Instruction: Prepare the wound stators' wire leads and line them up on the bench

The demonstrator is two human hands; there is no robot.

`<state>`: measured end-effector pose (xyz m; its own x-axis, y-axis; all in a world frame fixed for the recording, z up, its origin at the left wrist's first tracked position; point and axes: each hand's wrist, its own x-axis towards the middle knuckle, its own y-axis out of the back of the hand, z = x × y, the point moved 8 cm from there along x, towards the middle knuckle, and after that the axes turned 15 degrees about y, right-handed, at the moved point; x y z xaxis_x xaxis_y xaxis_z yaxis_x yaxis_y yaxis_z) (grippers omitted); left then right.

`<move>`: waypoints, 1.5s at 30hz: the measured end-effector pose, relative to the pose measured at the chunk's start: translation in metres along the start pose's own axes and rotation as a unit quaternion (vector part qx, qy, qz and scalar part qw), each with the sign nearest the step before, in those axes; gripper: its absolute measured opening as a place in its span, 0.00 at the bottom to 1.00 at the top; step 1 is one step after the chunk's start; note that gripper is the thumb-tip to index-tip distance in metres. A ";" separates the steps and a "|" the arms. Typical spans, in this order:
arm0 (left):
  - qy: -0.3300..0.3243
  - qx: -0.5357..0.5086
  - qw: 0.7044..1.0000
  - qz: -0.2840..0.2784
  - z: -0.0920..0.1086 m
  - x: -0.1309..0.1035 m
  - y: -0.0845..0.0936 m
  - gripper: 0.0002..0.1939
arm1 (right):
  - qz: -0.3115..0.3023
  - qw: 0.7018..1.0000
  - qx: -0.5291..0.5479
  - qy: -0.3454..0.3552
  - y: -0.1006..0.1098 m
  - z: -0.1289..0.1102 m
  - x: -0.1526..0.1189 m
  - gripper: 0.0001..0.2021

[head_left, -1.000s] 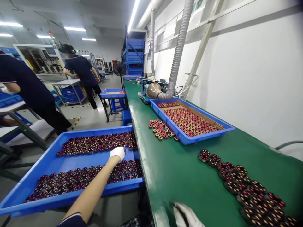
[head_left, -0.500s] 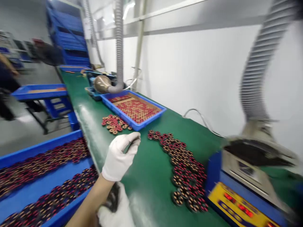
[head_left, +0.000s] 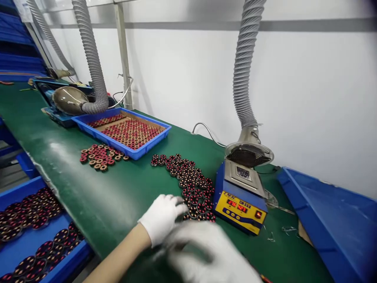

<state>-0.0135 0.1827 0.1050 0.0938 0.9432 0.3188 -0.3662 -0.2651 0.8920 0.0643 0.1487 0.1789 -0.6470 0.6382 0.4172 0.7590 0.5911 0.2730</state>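
Observation:
My left hand (head_left: 161, 218), in a white glove with greyed fingertips, reaches to the near left edge of a pile of round black-rimmed coil cores (head_left: 191, 184) with red and tan segments. Its fingers are bent and slightly apart, and I see nothing held in them. My right hand (head_left: 206, 251), also in a white glove, is close in front of the pile, low in the view. It is smeared by motion, with a dark gap between thumb and fingers. Whether it holds anything is hidden by the blur.
Right of the pile stands a blue and yellow heated solder pot (head_left: 240, 196) under a grey duct hose (head_left: 246, 70). A blue tray (head_left: 137, 153) of small cores and a loose heap (head_left: 101, 156) lie left. Blue bins flank the green bench (head_left: 123, 184).
The view has swung to the right. My left hand has moved from the open bench to the pile's edge. My right hand has come up beside it, in front of the pile.

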 end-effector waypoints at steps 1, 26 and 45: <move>0.001 0.013 1.000 -0.018 0.004 -0.006 -0.016 0.20 | 0.075 0.997 -0.005 -0.006 0.027 0.004 0.002 0.07; -0.091 -0.385 0.913 0.098 0.101 0.074 0.061 0.18 | 0.347 0.890 0.290 0.061 0.144 0.031 -0.016 0.12; -0.187 -0.131 0.945 0.235 0.117 0.049 0.090 0.13 | 0.365 0.901 0.225 0.073 0.152 0.029 -0.013 0.13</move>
<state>0.0665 0.1817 0.2384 0.1670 0.5832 0.7950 -0.6610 -0.5320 0.5292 0.1856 0.2449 0.1898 0.0538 0.8857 0.4612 0.8512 0.2008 -0.4849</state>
